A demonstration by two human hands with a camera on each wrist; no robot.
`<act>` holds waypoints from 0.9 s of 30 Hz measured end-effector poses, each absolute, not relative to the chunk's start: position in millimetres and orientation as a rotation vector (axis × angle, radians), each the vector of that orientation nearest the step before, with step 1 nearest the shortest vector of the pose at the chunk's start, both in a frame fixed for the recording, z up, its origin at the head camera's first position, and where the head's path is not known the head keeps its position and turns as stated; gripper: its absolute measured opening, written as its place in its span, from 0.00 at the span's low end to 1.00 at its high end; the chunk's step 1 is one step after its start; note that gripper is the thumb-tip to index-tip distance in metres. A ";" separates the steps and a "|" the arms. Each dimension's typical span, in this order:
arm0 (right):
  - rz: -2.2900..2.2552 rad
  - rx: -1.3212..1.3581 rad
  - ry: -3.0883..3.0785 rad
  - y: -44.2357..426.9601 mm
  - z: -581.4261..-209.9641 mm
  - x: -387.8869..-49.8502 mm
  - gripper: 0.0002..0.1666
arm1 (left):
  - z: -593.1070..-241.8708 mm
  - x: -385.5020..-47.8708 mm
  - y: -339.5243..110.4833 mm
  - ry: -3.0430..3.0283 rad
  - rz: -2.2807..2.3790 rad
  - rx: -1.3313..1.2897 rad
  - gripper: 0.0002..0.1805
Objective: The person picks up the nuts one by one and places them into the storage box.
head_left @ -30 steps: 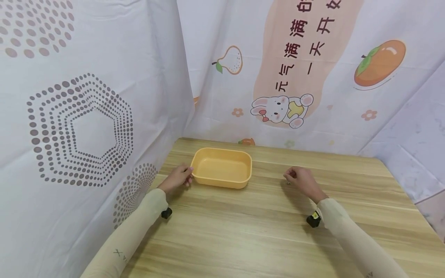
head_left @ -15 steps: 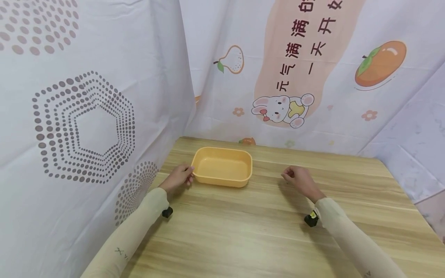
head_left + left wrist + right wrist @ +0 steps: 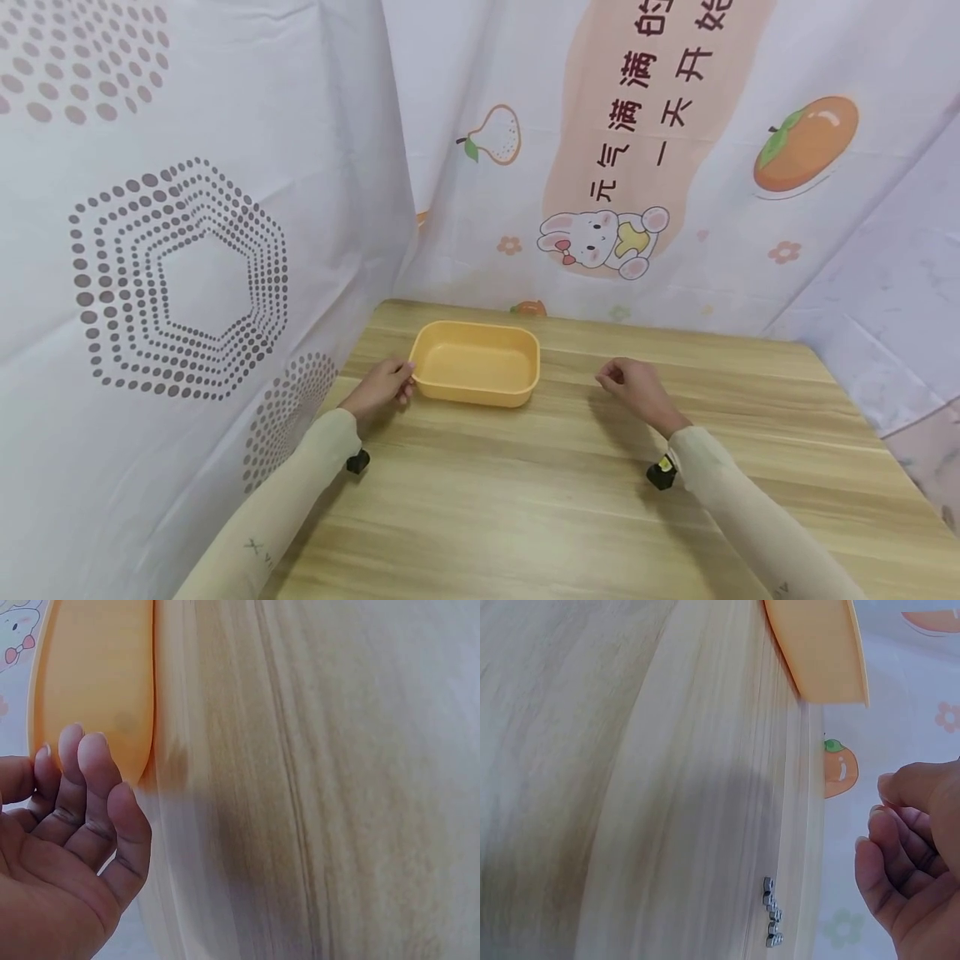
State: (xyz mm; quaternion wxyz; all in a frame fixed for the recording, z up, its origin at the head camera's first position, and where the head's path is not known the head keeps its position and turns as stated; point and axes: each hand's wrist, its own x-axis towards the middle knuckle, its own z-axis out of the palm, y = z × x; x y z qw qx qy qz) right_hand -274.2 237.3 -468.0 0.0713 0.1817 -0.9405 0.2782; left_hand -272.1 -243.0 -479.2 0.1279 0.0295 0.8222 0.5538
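In the head view, the left hand (image 3: 384, 386) pinches the yellow box (image 3: 476, 395) at nine o'clock; in the left wrist view, the box sits at ten o'clock; in the right wrist view, little metal nuts (image 3: 776, 915) lie at five o'clock and the right hand (image 3: 922, 881) bunches its fingertips, pinching what, if anything, I can't tell.

On the peach-coloured band (image 3: 637, 142) of the white fabric backdrop (image 3: 480, 200), the maroon characters 元气满满的 (image 3: 626, 115) and 一天开始 (image 3: 677, 113) are printed sideways; on the cream fabric left sleeve (image 3: 288, 492), a dark X (image 3: 252, 546) is seen.
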 end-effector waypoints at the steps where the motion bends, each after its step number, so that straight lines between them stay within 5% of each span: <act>1: 0.833 0.547 -2.825 236.5 -467.7 -274.6 0.06 | -479.4 -272.5 -243.0 2.389 1.616 0.087 0.18; 27: 0.897 0.611 -2.780 203.9 -455.5 -292.6 0.06 | -482.9 -275.0 -248.3 2.395 1.632 0.193 0.20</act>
